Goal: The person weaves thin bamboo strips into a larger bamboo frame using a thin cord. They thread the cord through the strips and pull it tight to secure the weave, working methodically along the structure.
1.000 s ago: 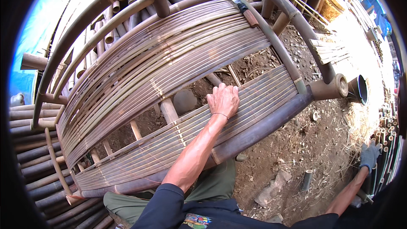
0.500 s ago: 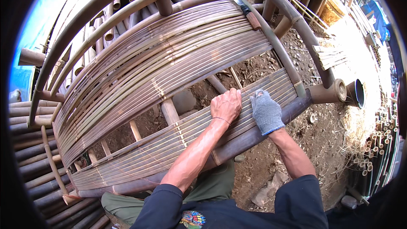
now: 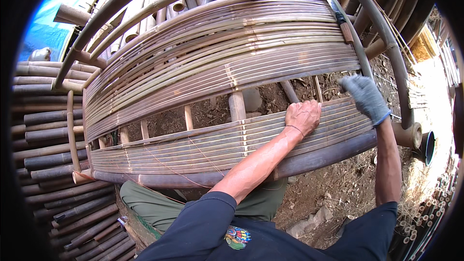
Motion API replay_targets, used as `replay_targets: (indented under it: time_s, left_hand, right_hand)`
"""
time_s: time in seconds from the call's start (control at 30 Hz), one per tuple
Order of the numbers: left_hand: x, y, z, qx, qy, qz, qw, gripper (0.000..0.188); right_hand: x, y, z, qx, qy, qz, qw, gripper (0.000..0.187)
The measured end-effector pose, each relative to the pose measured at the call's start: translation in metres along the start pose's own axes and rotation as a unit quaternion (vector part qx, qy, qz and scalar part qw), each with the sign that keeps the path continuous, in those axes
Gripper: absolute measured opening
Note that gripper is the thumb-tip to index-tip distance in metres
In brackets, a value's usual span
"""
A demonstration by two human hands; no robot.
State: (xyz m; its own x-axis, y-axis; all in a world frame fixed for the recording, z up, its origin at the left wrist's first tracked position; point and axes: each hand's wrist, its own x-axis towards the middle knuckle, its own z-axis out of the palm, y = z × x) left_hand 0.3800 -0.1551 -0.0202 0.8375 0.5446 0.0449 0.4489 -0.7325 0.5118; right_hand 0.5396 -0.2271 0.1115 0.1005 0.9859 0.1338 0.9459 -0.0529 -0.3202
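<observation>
A curved bamboo bench frame lies before me, with a front band of narrow bamboo slats point(image 3: 208, 146) and a wider far band point(image 3: 193, 63). A gap separates the two. My bare left hand point(image 3: 303, 115) is closed over the far edge of the front band, knuckles up. Above that band's right end, my right hand point(image 3: 369, 98) wears a grey knit glove; its fingers look curled but are blurred, and what they hold, if anything, is hidden. A thin brown strand point(image 3: 205, 156) trails across the front slats toward the thick front bamboo rail point(image 3: 319, 157).
A knife point(image 3: 344, 28) with a wooden handle lies at the far right corner of the bench. Bamboo poles point(image 3: 58, 135) are laid side by side at the left. Cut bamboo pieces point(image 3: 420, 208) stand at the lower right. A blue tarp point(image 3: 50, 38) hangs at the far left.
The view has shifted, so the bench sits farther right. My right hand has lifted off the front slats, away from the left hand; my left hand stays on the slat edge.
</observation>
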Motion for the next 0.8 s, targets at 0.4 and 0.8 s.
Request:
replay_targets:
  time_s: [0.4,0.8]
  left_hand:
    - [-0.002,-0.005,0.008,0.022,0.044,0.045,0.998,0.029]
    - [-0.011,-0.016,-0.029,-0.244,0.095,0.046,0.964,0.031]
  right_hand:
    - [-0.087,0.014,0.095,-0.083,-0.133,-0.043,0.987,0.012]
    - [-0.167,0.018,0.080,0.111,0.087,0.264,0.954,0.027]
